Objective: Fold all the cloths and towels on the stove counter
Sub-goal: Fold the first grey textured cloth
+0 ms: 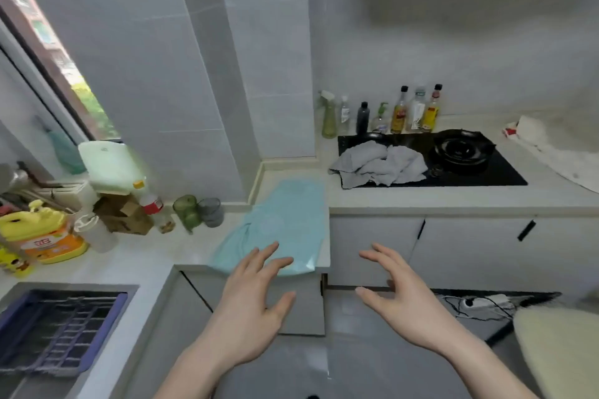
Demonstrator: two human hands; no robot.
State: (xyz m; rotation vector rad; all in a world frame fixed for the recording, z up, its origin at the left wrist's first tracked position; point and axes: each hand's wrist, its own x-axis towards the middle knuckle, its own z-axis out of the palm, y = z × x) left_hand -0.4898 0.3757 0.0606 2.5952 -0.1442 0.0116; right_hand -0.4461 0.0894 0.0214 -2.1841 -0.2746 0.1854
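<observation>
Both hands are raised in front of the counter point(453, 201), fingers spread and relaxed, holding nothing. Left hand point(256, 304): palm down, fingertips point(285, 262) over the near edge of the light blue towel point(285, 217); whether they touch the fabric cannot be told. Right hand point(402, 295): palm turned inward, fingers apart, to the right of the towel's near edge, clear of it and in front of the cabinet doors point(372, 246) below the counter.

Light blue towel: lies mostly flat on the counter corner, one long side rumpled on the left, its near end hanging slightly over the counter edge.

Grey cloth point(379, 165): crumpled in a heap beyond and to the right of the blue towel, resting partly on the black stove top point(496, 172) and partly on the counter. A dark burner point(460, 149) sits just right of the grey cloth.

White cloth point(557, 155): spread along the counter at the far right of the stove, with a red-marked part at its far end.

Bottles point(382, 113): a row stands against the wall behind the stove.

Left of the blue towel: two small jars point(197, 212), a yellow detergent bottle point(42, 236), and a sink point(64, 288) holding a blue rack point(61, 330).
</observation>
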